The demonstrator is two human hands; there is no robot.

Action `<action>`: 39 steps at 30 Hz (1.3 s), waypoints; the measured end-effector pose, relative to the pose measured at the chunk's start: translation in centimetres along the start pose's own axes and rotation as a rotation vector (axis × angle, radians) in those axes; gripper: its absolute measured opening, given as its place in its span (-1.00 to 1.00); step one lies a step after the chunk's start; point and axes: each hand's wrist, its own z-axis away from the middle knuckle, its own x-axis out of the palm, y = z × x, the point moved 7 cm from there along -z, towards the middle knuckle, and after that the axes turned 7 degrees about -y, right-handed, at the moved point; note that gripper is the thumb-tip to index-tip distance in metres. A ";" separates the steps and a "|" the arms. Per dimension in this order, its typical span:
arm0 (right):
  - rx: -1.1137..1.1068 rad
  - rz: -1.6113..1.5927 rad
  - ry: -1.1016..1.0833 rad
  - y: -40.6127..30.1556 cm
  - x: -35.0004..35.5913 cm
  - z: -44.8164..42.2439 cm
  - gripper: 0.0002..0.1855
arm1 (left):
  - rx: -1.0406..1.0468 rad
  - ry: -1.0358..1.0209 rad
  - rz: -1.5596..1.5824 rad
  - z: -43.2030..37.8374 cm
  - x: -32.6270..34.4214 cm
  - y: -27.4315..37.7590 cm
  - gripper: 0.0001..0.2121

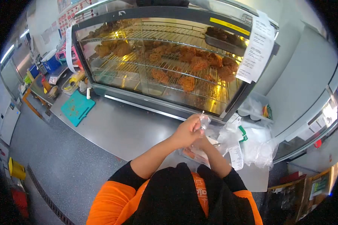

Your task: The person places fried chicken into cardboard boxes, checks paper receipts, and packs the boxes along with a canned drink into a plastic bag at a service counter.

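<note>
In front of the heated display cabinet, my left hand [187,130] is closed around the gathered top of a clear plastic bag [205,121]. A thin pale tip sticks up beside its fingers; what it is I cannot tell. My right hand [201,140] is close under the left and mostly hidden by it, so its grip does not show. Below the wrists lies a clear plastic package [195,155] with something reddish-brown inside, partly covered by my forearms. A printed paper slip [236,157] hangs among the plastic bags to the right of my right forearm.
The glass-fronted cabinet [146,98] holds fried chicken [198,63] on wire racks. Paper slips [255,47] hang at its right corner. Crumpled clear bags [259,143] lie on the steel counter [124,121]. Leftward are a turquoise cutting board [77,108] and a plastic tub [70,88].
</note>
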 end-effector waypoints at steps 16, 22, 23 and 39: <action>0.245 0.335 -0.343 -1.8 4.4 -2.0 -0.64 | 0.028 0.027 0.421 0.5 -3.6 -2.7 -0.74; 0.216 0.432 -0.420 -2.4 6.4 -1.4 -0.69 | -0.235 -0.039 0.683 2.4 -1.0 -1.8 -0.68; 0.206 0.456 -0.444 -2.7 6.7 -1.3 -0.69 | -0.237 -0.052 0.683 2.7 -0.7 -1.6 -0.68; -0.258 -0.597 0.512 -7.2 -21.8 22.8 -0.82 | -0.127 0.465 0.000 5.4 -3.2 1.3 -0.75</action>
